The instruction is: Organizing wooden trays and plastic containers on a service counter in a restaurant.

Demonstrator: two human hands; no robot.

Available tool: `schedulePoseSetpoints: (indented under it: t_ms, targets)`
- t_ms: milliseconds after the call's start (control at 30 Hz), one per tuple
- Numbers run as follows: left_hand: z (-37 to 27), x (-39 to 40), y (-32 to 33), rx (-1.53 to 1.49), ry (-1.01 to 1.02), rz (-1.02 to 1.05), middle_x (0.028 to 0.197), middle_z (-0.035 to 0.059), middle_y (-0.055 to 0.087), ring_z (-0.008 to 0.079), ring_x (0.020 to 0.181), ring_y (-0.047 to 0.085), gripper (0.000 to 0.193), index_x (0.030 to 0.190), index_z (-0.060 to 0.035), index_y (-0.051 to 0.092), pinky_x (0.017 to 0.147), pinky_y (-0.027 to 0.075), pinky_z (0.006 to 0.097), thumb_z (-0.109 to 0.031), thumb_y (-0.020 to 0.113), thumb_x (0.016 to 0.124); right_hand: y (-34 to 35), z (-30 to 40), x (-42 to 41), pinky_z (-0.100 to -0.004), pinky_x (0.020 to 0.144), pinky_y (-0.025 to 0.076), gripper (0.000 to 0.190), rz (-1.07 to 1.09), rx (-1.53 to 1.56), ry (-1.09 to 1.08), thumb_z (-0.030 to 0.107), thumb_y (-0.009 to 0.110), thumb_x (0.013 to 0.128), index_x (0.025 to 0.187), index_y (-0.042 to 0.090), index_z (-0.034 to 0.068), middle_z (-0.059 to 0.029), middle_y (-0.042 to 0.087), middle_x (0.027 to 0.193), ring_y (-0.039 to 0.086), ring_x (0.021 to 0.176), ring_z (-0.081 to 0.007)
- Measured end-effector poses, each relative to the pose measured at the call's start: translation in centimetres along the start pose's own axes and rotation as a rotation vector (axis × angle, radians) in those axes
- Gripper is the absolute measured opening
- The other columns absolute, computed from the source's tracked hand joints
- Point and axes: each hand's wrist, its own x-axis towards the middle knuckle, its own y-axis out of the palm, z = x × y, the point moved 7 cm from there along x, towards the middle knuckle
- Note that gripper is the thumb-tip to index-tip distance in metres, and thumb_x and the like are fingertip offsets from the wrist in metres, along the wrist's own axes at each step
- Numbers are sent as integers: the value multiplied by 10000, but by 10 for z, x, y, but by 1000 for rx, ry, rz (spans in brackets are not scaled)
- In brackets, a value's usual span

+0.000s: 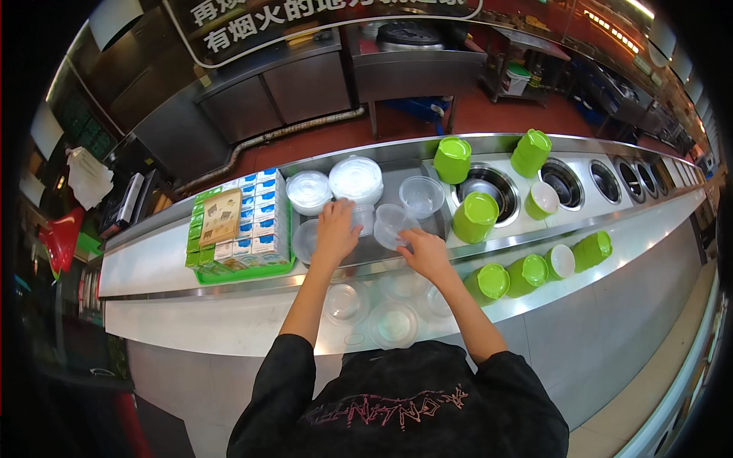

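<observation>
My right hand [422,252] has its fingers at the rim of a clear plastic tub [392,225] in the sunken steel tray of the counter. My left hand [338,229] reaches over the tray, fingers spread, between a clear tub [306,240] on its left and a smaller clear container [362,218] on its right; whether it touches either is not plain. Beyond it stand stacks of clear plastic lids [309,192] and larger round lids or tubs [355,178]. Another clear tub [421,197] sits behind the right hand. Several clear round pieces [394,324] lie on the near ledge.
At left, a green tray [246,276] holds small cartons [266,220] with a brown patterned packet [221,217] on top. To the right, green cup stacks [476,217] stand by round steel wells [489,192]; more green cups [527,275] and a white-mouthed one [560,261] line the near ledge.
</observation>
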Motion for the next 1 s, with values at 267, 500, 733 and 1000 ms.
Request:
schedulePoseSetpoints:
  t_ms: [267, 500, 733, 1000]
  targets:
    - [-25, -36, 21, -133, 27, 30, 992, 46, 618, 243, 1012, 539, 306, 1017, -98, 616, 868, 365, 410, -144, 711, 730, -13, -22, -12, -389, 703, 500, 262, -142, -200, -42, 66, 626, 747, 990, 671, 151, -48, 602, 891, 614, 853, -256]
    - [-30, -60, 26, -178, -27, 105, 1091, 70, 597, 263, 1062, 532, 347, 1072, -88, 616, 887, 382, 418, -139, 703, 739, -25, -11, -21, -397, 745, 499, 325, -86, -71, 5, 108, 667, 733, 1055, 638, 140, -65, 596, 1008, 605, 928, -266]
    - [-25, -95, -16, -259, -144, -45, 1227, 131, 545, 327, 1164, 494, 406, 1164, -54, 578, 985, 374, 445, -125, 677, 776, -55, 31, 14, -409, 803, 483, 323, -176, 73, -129, 172, 683, 763, 1076, 633, 114, -94, 618, 1035, 595, 956, -304]
    - [4, -140, -55, -343, -297, -72, 1195, 136, 560, 328, 1107, 545, 290, 1083, -52, 621, 929, 443, 394, -49, 644, 794, 7, 0, 146, -433, 867, 471, 467, -111, -4, -139, 308, 699, 758, 1131, 588, 49, -191, 639, 1050, 583, 999, -384]
